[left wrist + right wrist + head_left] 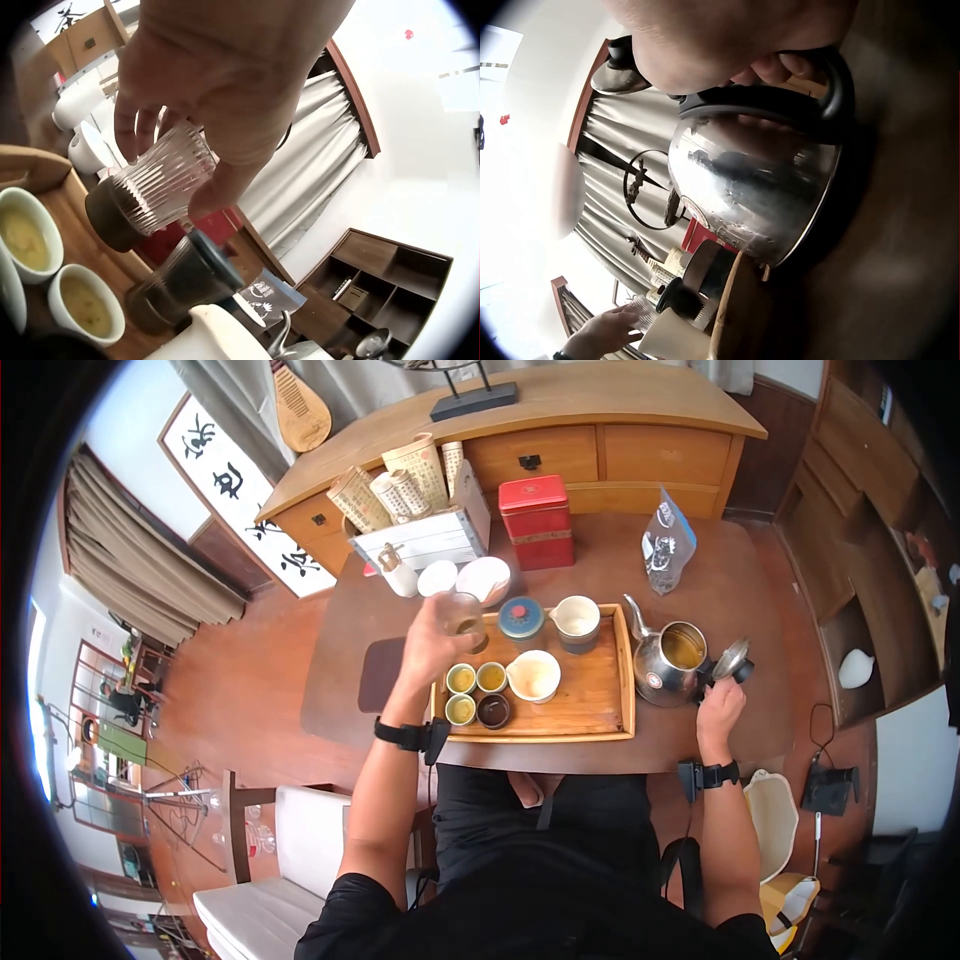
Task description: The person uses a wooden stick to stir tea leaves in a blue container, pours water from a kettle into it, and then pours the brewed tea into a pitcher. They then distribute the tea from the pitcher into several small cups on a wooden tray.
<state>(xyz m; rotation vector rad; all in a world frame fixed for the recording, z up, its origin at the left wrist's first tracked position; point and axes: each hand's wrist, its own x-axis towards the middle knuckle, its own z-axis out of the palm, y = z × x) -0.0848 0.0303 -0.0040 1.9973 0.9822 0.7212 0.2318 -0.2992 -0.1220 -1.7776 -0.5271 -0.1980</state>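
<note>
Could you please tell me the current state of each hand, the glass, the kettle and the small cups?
left hand: grips the ribbed glass, lifted
ribbed glass: tilted, held above tray
right hand: grips kettle handle
kettle: lid open, standing on table
small cups: three filled with tea

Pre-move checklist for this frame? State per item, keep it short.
1. Left hand grip on ribbed glass: ok, fingers and thumb curl round it, held above the wooden tray.
2. Glass contents: cannot tell; a dark band sits at its base.
3. Right hand on kettle handle: ok, fingers wrap the black handle in the right wrist view.
4. Kettle lid: not ok if a shut lid is wanted, it is flipped open and liquid shows inside.
5. Kettle seated: ok, it appears to rest on the table beside the tray.
6. Small cups on the tray: ok, upright, three already hold yellow tea.
</note>
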